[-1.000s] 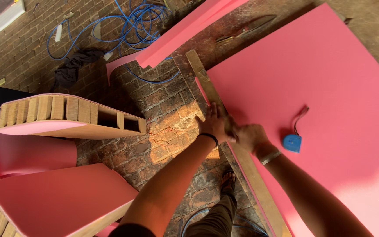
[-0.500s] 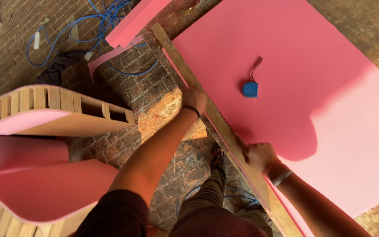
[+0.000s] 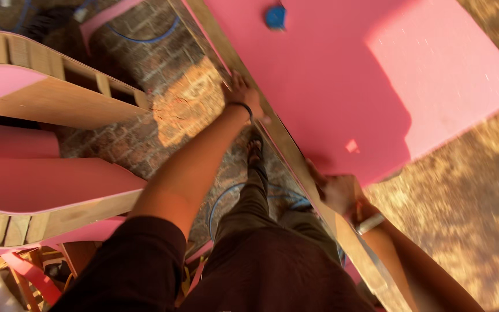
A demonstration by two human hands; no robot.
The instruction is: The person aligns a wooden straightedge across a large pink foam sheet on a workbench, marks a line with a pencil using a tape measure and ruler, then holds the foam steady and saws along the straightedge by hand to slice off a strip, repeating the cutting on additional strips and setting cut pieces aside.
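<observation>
Brick floor [image 3: 186, 110]; curved wooden forms [image 3: 53, 92] crowd beside the pink foam sheet [image 3: 330, 75].

A long wooden batten [image 3: 287, 147] runs from twelve o'clock toward five along the edge of a big pink foam sheet [image 3: 342, 75]. The left hand [image 3: 241, 95] presses on it near centre; the right hand [image 3: 337, 193] grips it toward five. A blue tape measure [image 3: 275, 16] lies at twelve, curved foam-covered wooden frames [image 3: 47, 92] at nine.

Foam sheet [image 3: 342, 81]: plain pink, part shadowed darker. Wooden strip [image 3: 287, 144] along its left edge: tan. Small object [image 3: 275, 16] on the sheet: blue. Floor [image 3: 145, 133] left of the sheet: reddish-brown brick pattern. Curved frames [image 3: 59, 98] farther left: pink faces, tan slatted edges.
</observation>
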